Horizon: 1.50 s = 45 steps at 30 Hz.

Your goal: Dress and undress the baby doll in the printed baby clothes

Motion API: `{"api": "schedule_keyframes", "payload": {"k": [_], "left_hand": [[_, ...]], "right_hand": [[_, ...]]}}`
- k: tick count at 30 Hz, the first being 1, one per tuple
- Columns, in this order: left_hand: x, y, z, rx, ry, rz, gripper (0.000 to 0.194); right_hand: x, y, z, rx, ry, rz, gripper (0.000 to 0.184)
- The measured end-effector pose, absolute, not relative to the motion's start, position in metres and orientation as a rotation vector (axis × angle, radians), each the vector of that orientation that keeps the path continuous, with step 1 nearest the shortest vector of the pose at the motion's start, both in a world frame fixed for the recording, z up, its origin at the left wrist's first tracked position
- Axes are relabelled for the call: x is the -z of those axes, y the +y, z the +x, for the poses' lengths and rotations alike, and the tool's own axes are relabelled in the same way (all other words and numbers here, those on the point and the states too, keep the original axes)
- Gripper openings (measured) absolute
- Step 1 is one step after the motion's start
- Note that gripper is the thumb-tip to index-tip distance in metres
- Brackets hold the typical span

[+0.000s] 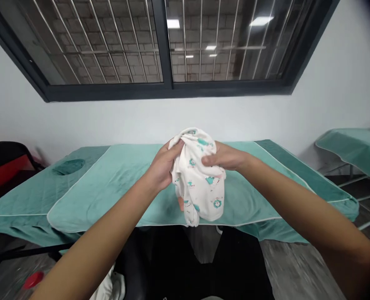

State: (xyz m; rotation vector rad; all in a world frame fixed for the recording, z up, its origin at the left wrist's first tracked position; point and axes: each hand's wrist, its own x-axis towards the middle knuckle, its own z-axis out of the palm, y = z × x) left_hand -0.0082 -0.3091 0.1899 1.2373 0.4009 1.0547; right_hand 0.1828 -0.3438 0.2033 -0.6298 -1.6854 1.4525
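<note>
A white baby garment (203, 196) with teal and brown animal prints is bunched up in front of me, above the near edge of the massage bed. My left hand (164, 164) pinches its upper left edge, thumb over the fabric. On the other side my right hand (224, 157) grips it with the thumb pressed on the front; its other fingers are hidden behind the cloth. A sleeve-like end (191, 216) hangs at the bottom. Something skin-coloured (181, 203) shows at the lower left under the cloth; I cannot tell what it is.
A teal cover (116, 187) lies over the bed, which has a face hole (68, 166) at left. Behind it are a white wall and a barred window (169, 92). Another teal bed (353, 146) stands right, a black-and-red chair (10, 171) left. White cloth (110, 287) lies low by my legs.
</note>
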Motion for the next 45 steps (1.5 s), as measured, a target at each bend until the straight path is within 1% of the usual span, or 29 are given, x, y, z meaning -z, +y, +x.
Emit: {"api": "schedule_keyframes", "payload": {"k": [4, 6, 8, 10, 12, 14, 17, 19, 23, 28, 33, 39, 45], "left_hand": [[-0.163, -0.295, -0.014, -0.815, 0.512, 1.364, 0.047], [-0.152, -0.288, -0.019, -0.624, 0.488, 1.411, 0.05], [-0.142, -0.282, -0.021, -0.593, 0.453, 1.37, 0.053], [-0.129, -0.276, -0.018, -0.735, 0.466, 1.268, 0.051], [-0.109, -0.273, -0.015, -0.839, 0.533, 1.161, 0.049], [-0.085, -0.273, -0.015, -0.762, 0.658, 1.107, 0.049], [-0.049, -0.278, -0.02, -0.502, 0.857, 1.099, 0.051], [-0.03, -0.282, -0.025, -0.378, 0.914, 1.142, 0.052], [-0.012, -0.284, -0.026, -0.306, 1.001, 1.43, 0.046], [-0.009, -0.282, -0.015, -0.176, 1.139, 1.908, 0.032], [-0.013, -0.283, -0.009, -0.157, 1.151, 1.9, 0.023], [-0.018, -0.28, -0.009, -0.31, 1.037, 1.587, 0.032], [-0.026, -0.241, 0.006, -0.371, 1.099, 1.552, 0.032]], "right_hand": [[-0.185, -0.326, 0.191, -1.35, -1.42, -0.615, 0.051], [-0.171, -0.32, 0.196, -1.377, -1.358, -0.625, 0.051], [-0.152, -0.316, 0.199, -1.445, -1.358, -0.654, 0.049], [-0.126, -0.315, 0.2, -1.539, -1.415, -0.737, 0.046], [-0.093, -0.32, 0.197, -1.641, -1.486, -0.868, 0.047], [-0.057, -0.329, 0.189, -1.707, -1.467, -1.006, 0.048], [-0.003, -0.348, 0.172, -1.701, -1.209, -1.093, 0.05], [0.026, -0.359, 0.163, -1.645, -1.066, -1.113, 0.05], [0.063, -0.365, 0.161, -1.365, -0.979, -1.232, 0.042], [0.076, -0.355, 0.167, -1.077, -1.151, -1.435, 0.026], [0.075, -0.357, 0.164, -0.982, -1.347, -1.472, 0.028], [0.071, -0.358, 0.179, -1.078, -1.221, -1.336, 0.032], [0.06, -0.31, 0.206, -0.822, -1.399, -1.375, 0.026]]}}
